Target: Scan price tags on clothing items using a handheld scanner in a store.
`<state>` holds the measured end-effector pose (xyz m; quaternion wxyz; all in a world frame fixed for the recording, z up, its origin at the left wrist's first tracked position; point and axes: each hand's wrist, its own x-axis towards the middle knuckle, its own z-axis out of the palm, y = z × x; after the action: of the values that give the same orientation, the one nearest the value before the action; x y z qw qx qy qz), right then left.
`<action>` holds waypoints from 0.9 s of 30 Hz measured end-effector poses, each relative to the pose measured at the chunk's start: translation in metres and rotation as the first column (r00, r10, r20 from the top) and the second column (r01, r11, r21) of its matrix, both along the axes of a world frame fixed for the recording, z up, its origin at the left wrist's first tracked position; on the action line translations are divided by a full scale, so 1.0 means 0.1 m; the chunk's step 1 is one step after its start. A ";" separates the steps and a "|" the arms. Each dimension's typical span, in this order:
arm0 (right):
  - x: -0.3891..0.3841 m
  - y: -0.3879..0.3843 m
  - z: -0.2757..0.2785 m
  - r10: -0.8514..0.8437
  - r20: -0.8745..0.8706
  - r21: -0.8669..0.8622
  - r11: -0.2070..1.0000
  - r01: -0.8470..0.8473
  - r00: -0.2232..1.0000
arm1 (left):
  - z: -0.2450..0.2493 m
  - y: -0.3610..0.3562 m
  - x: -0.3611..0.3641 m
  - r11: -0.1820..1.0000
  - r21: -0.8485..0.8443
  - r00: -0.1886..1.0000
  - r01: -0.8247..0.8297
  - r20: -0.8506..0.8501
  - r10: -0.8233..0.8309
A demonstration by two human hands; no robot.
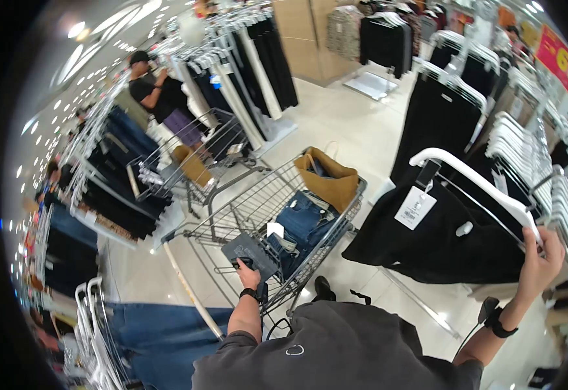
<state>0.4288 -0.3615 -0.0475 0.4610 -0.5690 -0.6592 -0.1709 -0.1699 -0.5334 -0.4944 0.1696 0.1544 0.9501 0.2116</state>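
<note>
A black garment (420, 234) with a white price tag (415, 207) hangs from a white hanger (476, 177) on the right. My right hand (542, 257) grips the hanger's lower right end, fingers closed. At the centre, my left hand (247, 274) is closed on a dark grey flat item (251, 252) at the near side of a wire shopping cart (232, 218). Folded blue jeans (302, 218) and a mustard-brown bag (328, 179) lie in the cart.
Racks of black clothes (437, 114) and white hangers (518, 153) stand at the right. Blue jeans (160, 338) hang at the lower left. A person (160, 94) in dark clothes stands by a second cart (186, 153) at the upper left, among trouser racks.
</note>
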 end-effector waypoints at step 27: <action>0.95 -1.48 -0.89 -0.287 0.036 -0.253 0.924 0.287 0.957 | 2.68 1.72 3.29 -0.103 0.636 0.091 0.765 -0.264 -0.960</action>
<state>0.5238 -0.5090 -0.1369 0.3544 -0.7141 -0.5849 -0.1495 0.1587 -0.3614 -0.2268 0.3330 0.7549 0.4235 0.3740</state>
